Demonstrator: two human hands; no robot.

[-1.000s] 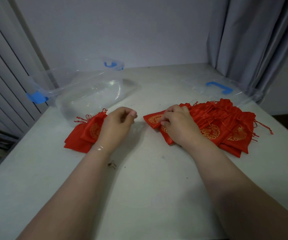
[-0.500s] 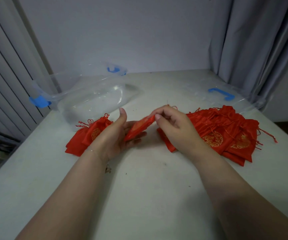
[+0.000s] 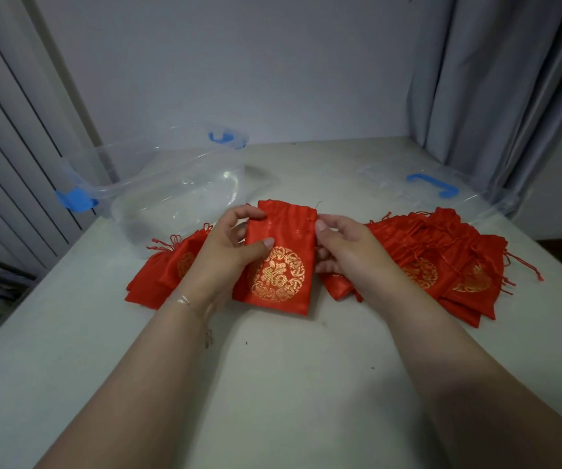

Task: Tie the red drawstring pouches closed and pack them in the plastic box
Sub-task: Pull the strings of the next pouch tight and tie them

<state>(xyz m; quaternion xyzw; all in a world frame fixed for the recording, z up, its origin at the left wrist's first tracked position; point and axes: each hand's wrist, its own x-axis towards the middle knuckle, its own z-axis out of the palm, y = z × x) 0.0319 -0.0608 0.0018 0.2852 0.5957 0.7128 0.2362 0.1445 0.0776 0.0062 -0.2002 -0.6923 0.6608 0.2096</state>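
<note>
A red drawstring pouch (image 3: 284, 238) with a gold emblem is held upright over the table centre. My left hand (image 3: 225, 252) grips its left edge, thumb on the front. My right hand (image 3: 347, 248) holds its right edge, fingers curled behind the fabric. A small pile of tied pouches (image 3: 164, 269) lies to the left, partly hidden by my left hand. A larger heap of red pouches (image 3: 442, 262) with loose strings lies to the right. The clear plastic box (image 3: 178, 194) with blue clips stands at the back left.
The box's clear lid (image 3: 435, 187) with a blue handle lies at the back right by a grey curtain (image 3: 496, 82). The white table (image 3: 272, 384) has bare surface in front of my hands. Its left edge drops off beside vertical blinds (image 3: 12, 130).
My right hand lifted one pouch from the right heap and brought it to the centre. My left hand opened, took its left side, and the pouch now faces me flat and upright.
</note>
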